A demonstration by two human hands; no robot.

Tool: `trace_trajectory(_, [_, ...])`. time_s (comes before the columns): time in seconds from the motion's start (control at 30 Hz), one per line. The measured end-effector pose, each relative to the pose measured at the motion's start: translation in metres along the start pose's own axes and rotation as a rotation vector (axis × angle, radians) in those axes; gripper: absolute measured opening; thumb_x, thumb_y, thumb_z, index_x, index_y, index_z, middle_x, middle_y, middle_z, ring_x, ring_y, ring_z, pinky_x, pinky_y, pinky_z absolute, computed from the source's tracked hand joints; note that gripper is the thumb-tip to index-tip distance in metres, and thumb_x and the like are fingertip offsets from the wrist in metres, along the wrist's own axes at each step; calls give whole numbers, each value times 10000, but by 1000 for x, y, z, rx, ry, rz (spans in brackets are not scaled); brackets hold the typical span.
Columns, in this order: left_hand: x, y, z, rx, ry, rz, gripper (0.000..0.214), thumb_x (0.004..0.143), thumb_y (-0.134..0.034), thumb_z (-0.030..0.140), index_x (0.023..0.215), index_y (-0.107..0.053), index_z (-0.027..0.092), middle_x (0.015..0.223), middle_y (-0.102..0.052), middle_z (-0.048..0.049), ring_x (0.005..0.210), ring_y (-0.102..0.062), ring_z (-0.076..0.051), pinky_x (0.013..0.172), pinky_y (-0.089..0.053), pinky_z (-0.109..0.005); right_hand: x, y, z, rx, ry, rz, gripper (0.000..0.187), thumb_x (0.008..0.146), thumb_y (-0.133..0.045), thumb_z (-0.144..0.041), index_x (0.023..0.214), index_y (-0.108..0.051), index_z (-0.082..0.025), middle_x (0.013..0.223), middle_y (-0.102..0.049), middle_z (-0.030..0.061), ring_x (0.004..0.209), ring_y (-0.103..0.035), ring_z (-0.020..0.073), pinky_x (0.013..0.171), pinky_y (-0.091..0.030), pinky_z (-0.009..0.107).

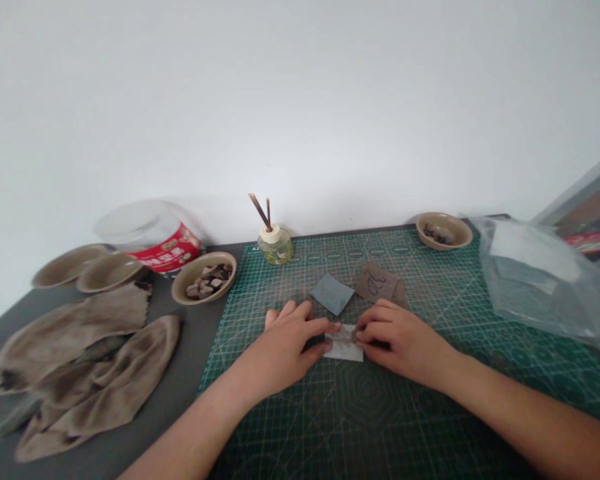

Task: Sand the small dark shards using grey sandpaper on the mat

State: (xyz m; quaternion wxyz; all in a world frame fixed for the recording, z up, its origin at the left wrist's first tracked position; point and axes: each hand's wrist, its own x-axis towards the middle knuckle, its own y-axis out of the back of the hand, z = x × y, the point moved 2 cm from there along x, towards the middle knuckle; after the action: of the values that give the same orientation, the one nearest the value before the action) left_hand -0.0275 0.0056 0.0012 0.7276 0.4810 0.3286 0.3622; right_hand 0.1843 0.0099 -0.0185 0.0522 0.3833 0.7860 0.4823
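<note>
A small pale grey sheet, which looks like sandpaper, lies on the green cutting mat. Grey smudges mark its middle. At its left edge, my left hand pinches it between thumb and forefinger, the other fingers bent. From the right, my right hand has its fingertips pressed together over the sheet's right edge; a small dark bit may be between them, but I cannot make it out. Just beyond the hands lie a blue-grey sandpaper square and a brown piece with handwritten digits.
A bowl of small cut pieces and a red-labelled plastic jar stand left, near stained cloths. Further back are a reed diffuser and a bowl with dark bits. A clear plastic bag lies right.
</note>
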Motion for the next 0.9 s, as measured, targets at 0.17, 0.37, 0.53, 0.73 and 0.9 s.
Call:
trace_trajectory(0.17, [-2,0,1,3,8,9,281,928,-542,345,1194,-602,409,963,-538,-21,962,-456,-241,755,-287,-358,1,-3,-1,21,37,-20,65,877,-624,-160,843,-670,-192,921,-667,24,871,-551,164,821,-444,315])
trace_trajectory(0.37, [-4,0,3,13,13,12,271,924,-539,339,1179,-612,400,960,-541,-23,961,-457,-246,763,-294,-367,1,-3,1,-17,8,31,53,877,-632,-178,844,-673,-190,916,-660,32,872,-546,170,821,-443,324])
trace_trajectory(0.53, [-4,-1,6,55,17,26,305,944,-502,333,1219,-591,429,965,-541,-30,973,-453,-254,769,-296,-377,0,-3,-1,-43,65,-25,74,884,-620,-189,836,-675,-190,909,-662,32,849,-548,163,801,-448,310])
trace_trajectory(0.73, [-3,-2,4,47,30,-6,306,952,-486,348,1231,-593,417,989,-540,-37,986,-447,-252,773,-310,-369,2,-1,2,-65,36,44,118,904,-603,-214,822,-681,-184,909,-671,44,865,-562,168,822,-447,323])
trace_trajectory(0.9, [-2,-3,3,53,12,-14,317,954,-487,345,1246,-582,419,976,-545,-37,975,-454,-250,780,-311,-374,-1,-1,2,-40,35,27,73,876,-630,-202,835,-688,-186,920,-679,38,858,-570,165,801,-458,312])
